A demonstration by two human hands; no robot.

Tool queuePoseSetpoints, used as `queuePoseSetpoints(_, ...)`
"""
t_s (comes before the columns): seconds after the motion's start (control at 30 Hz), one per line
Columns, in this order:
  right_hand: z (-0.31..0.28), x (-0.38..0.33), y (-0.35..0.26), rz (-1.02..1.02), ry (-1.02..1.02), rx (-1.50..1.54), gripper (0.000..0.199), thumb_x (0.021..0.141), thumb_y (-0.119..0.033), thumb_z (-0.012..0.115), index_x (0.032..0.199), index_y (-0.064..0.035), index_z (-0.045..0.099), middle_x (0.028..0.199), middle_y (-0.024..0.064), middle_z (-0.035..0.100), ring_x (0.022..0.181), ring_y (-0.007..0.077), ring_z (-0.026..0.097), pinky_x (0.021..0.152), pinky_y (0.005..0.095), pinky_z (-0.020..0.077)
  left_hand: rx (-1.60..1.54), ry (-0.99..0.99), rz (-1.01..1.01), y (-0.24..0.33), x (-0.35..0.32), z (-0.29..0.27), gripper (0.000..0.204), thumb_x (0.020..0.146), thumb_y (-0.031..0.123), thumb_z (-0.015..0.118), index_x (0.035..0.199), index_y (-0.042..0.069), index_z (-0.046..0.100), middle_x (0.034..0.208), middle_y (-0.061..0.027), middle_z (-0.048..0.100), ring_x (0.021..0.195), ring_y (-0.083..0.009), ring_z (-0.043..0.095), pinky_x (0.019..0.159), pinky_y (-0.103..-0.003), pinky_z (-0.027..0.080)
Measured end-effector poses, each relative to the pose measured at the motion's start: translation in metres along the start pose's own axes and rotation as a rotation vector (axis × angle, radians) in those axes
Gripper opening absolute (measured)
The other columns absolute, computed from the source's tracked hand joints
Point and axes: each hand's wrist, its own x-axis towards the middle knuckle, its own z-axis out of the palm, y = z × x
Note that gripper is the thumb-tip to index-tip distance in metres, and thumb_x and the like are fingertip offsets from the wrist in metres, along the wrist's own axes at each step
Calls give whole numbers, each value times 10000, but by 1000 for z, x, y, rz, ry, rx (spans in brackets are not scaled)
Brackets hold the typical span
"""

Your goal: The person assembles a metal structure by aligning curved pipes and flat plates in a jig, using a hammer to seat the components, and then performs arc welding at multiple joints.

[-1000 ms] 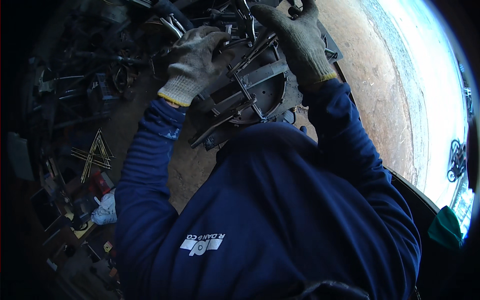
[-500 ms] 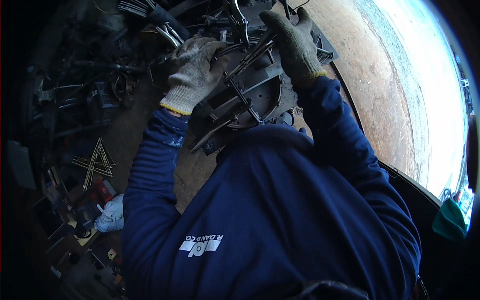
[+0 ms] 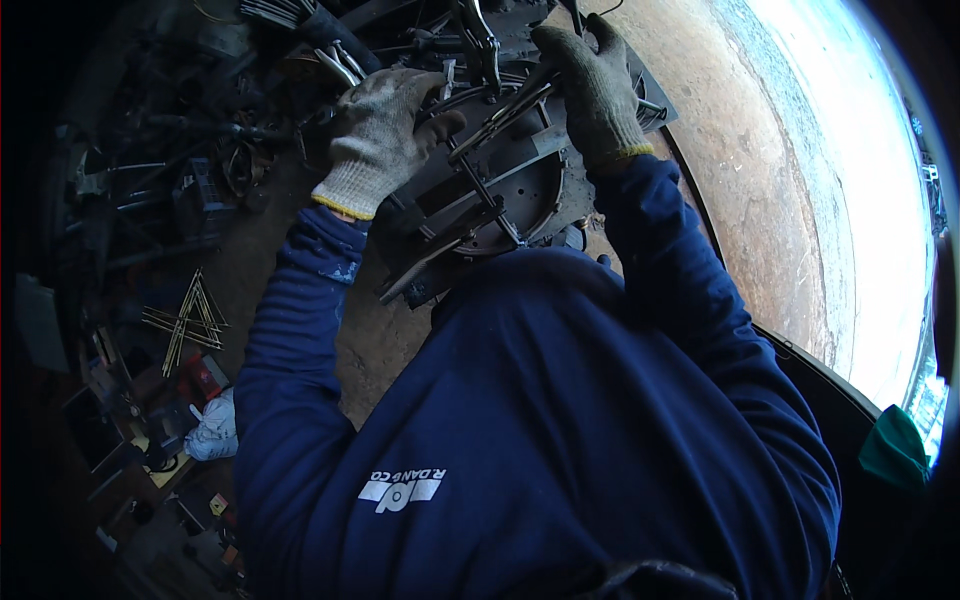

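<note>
Both my hands wear grey-beige knit gloves with yellow cuff edges. My left hand (image 3: 380, 135) hovers at the left side of a dark steel jig (image 3: 500, 190), thumb and fingers apart, nothing visible between them. My right hand (image 3: 595, 95) is closed at the far right of the jig, around a slim dark tool (image 3: 575, 14) that shows only in part above the fingers. The jig carries a round plate with crossing bars and thin rods (image 3: 505, 120). A shiny locking clamp (image 3: 480, 50) stands at its far edge, between my hands.
Dark metal scrap and a crate (image 3: 200, 195) lie to the left. Yellowish rods (image 3: 190, 320) are crossed on the floor, near a white bag (image 3: 213, 428) and a red box (image 3: 205, 375). A green cloth (image 3: 895, 448) hangs at right; bright brown ground (image 3: 740, 150) lies beyond.
My left hand has shifted slightly left, away from the jig's bars, and its thumb stands farther from the fingers. My right hand has dropped very slightly, still closed on the dark tool.
</note>
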Motion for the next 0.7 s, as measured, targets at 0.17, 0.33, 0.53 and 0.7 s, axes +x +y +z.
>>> queuePoseSetpoints(0.17, -12, 8, 14, -207, -51, -202, 961, 853, -537, 741, 1493, 90, 395, 1149, 189, 679, 1060, 256, 660, 953, 365, 516, 9, -120, 35, -5, -3, -10, 471, 851, 306, 808, 1269, 126, 687, 1268, -129, 698, 1295, -353, 585, 1060, -496, 482)
queuePoseSetpoints(0.33, -4, -14, -46, 200, -71, -38, 1162, 788, -484, 810, 1613, 15, 160, 1411, 251, 542, 1295, 322, 570, 1058, 368, 474, 31, -152, -46, -2, -5, -9, 488, 836, 346, 814, 1251, 117, 697, 1231, -117, 706, 1262, -341, 605, 1035, -478, 489)
queuePoseSetpoints(0.53, 2, -35, -64, 144, -25, -24, 1239, 737, -497, 861, 1627, -27, 138, 1484, 256, 487, 1308, 333, 571, 1054, 383, 493, -23, -119, 20, -6, -1, -3, 450, 823, 341, 819, 1176, 86, 703, 1036, -91, 698, 1071, -310, 671, 939, -463, 512)
queuePoseSetpoints(0.7, -3, -34, -60, 108, 2, 97, 1113, 805, -404, 827, 1613, -3, 174, 1425, 258, 532, 1228, 314, 627, 1000, 375, 528, -29, -70, 19, 1, -1, -6, 433, 829, 327, 820, 1170, 88, 703, 1041, -88, 705, 1052, -308, 678, 945, -462, 511)
